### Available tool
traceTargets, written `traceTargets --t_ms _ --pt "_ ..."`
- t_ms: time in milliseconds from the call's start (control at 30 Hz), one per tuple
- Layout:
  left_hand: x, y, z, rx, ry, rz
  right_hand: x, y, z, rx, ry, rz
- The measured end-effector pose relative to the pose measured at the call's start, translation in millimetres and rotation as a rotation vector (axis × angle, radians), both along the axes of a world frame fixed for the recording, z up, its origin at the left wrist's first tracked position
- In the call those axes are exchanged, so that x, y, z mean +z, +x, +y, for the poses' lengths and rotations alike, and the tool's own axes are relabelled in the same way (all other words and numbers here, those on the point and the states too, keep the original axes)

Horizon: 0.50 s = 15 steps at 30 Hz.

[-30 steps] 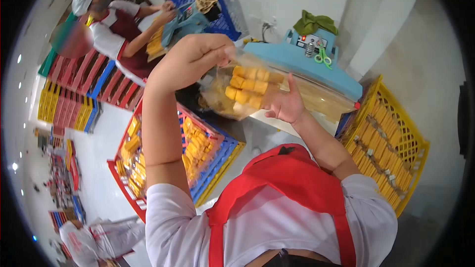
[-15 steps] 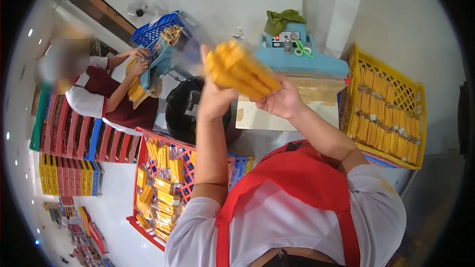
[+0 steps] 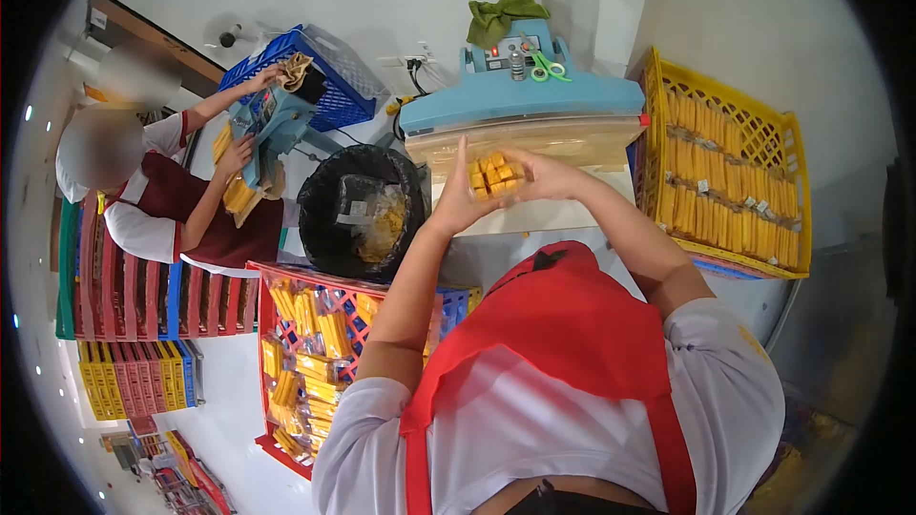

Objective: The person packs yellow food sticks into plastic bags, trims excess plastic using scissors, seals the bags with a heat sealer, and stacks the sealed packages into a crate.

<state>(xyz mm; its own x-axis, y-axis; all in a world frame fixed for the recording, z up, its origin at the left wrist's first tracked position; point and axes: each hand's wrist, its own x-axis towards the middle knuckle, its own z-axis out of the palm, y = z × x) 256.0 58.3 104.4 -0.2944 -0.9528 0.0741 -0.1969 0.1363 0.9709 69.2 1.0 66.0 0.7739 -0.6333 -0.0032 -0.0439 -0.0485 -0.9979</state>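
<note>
Between my two hands is a clear bag of yellow sticks (image 3: 495, 176), its pieces seen end-on. My left hand (image 3: 456, 193) grips the bag's left side, and my right hand (image 3: 546, 175) holds its right side. Both are over the pale front plate of a light-blue sealing machine (image 3: 534, 103). On top of that machine lie green scissors (image 3: 547, 66), a small metal cylinder (image 3: 517, 65) and a green cloth (image 3: 503, 19).
A yellow crate (image 3: 803, 193) of packed sticks stands at right. Left of me are a black-lined bin (image 3: 315, 193) and a red crate (image 3: 264, 362) holding bagged sticks. A co-worker (image 3: 172, 195) stands at a second blue machine (image 3: 286, 124), near a blue crate (image 3: 343, 100).
The bag of sticks has moved lower and turned end-on between my hands. My view has shifted, and the black bin now shows fully. The co-worker's one hand has reached toward the brown cloth.
</note>
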Motion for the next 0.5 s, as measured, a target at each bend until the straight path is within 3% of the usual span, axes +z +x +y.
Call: traceTargets --t_ms 133,200,233,333,367,433,500 --pt "14 -3 4 0.041 -0.046 -0.13 0 0 2 -0.002 -0.113 0.017" --pt "41 -3 6 0.023 0.039 0.176 29 -11 0 0.058 -0.109 -0.033" --pt "58 -3 7 0.026 0.037 0.174 42 -17 -3 0.061 -0.11 -0.036" --pt "93 5 9 -0.076 -0.023 0.376 55 -30 -6 -0.137 0.528 -0.347" --pt "94 7 6 -0.073 -0.025 0.377 46 -27 -3 -0.133 0.527 -0.346" --pt "94 10 -5 -0.233 0.019 0.545 32 -18 3 0.126 0.951 -0.51" --pt "85 3 -8 -0.2 0.0 0.535 34 -14 4 0.165 0.959 -0.591"
